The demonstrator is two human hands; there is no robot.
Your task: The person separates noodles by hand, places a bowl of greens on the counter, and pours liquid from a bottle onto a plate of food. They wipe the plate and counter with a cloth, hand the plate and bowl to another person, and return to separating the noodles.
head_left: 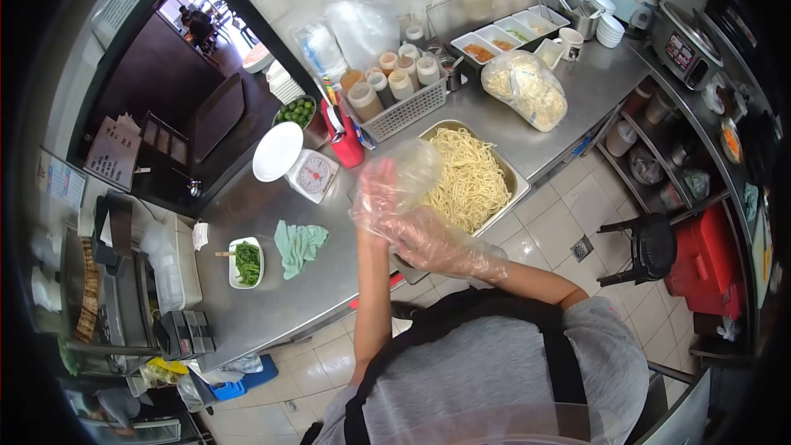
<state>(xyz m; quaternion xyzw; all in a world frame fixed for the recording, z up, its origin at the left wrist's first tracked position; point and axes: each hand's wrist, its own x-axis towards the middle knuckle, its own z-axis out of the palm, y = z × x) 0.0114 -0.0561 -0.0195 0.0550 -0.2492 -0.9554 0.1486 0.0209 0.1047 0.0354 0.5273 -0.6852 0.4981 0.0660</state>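
My left hand (381, 189) points up and away inside a loose, clear plastic glove (418, 166), its fingers stretched out. The glove's loose end puffs out over the near corner of a metal tray (517, 191) of yellow noodles (470, 177). My right hand (424, 239), covered by another clear plastic glove that reaches past the wrist, presses against the left wrist with its fingers closed on the plastic there. Its fingertips are partly hidden by the shiny film. Both hands are above the counter at the tray's left side.
Left of my hands are a dial scale (315, 175), a green cloth (298, 247) and a white dish of chopped greens (246, 264). Behind stand a basket of squeeze bottles (405, 112), a red holder (346, 147) and a bag of noodles (527, 91). A black stool (638, 249) stands right.
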